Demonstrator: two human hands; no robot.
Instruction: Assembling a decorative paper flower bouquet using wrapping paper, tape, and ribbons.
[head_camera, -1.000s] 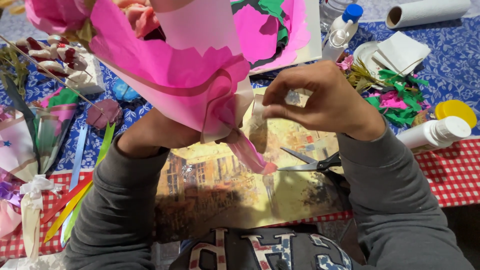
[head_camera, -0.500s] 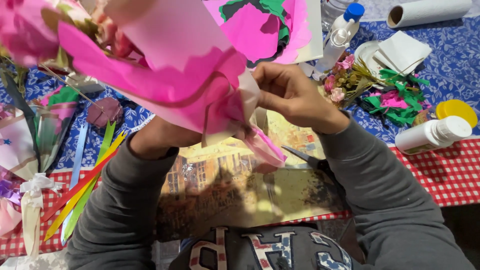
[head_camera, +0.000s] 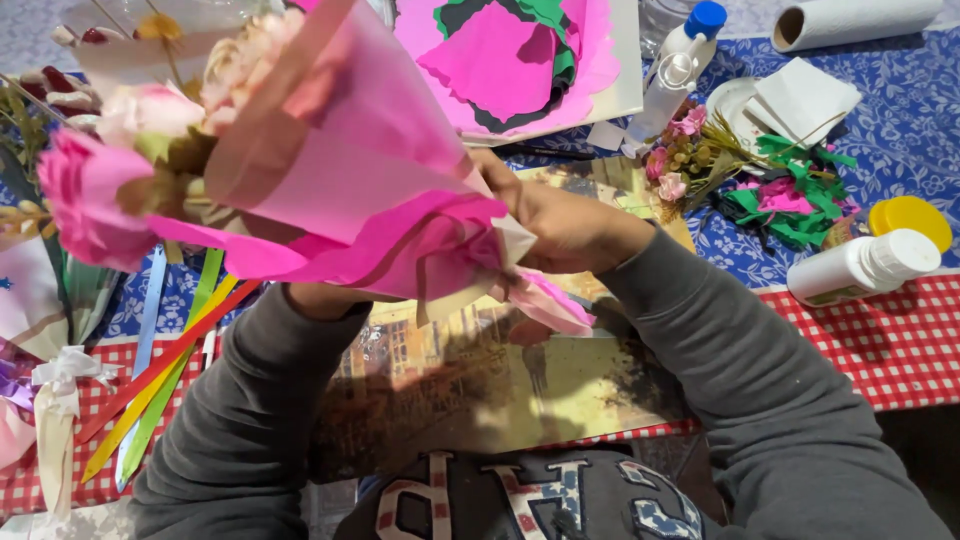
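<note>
I hold a bouquet of artificial flowers wrapped in a pink paper cone (head_camera: 350, 190), tilted so the blooms point up and left. My left hand (head_camera: 325, 298) is mostly hidden under the cone and grips its lower part. My right hand (head_camera: 560, 225) pinches the narrow end of the wrap, where a pale pink ribbon or paper tail (head_camera: 545, 303) hangs down. A pink rose (head_camera: 90, 195) and cream flowers (head_camera: 235, 60) stick out of the cone's mouth.
A printed picture mat (head_camera: 520, 390) lies under my arms on a red checked cloth (head_camera: 900, 330). Right: white bottle (head_camera: 860, 268), yellow lid (head_camera: 910, 215), green and pink paper scraps (head_camera: 780, 195), glue bottle (head_camera: 675, 70), paper roll (head_camera: 855, 20). Left: coloured ribbons (head_camera: 160, 370).
The bouquet has swung down and leftward, its mouth now facing left. My right hand moved left from above the mat to the cone's narrow end; the scissors are now out of sight.
</note>
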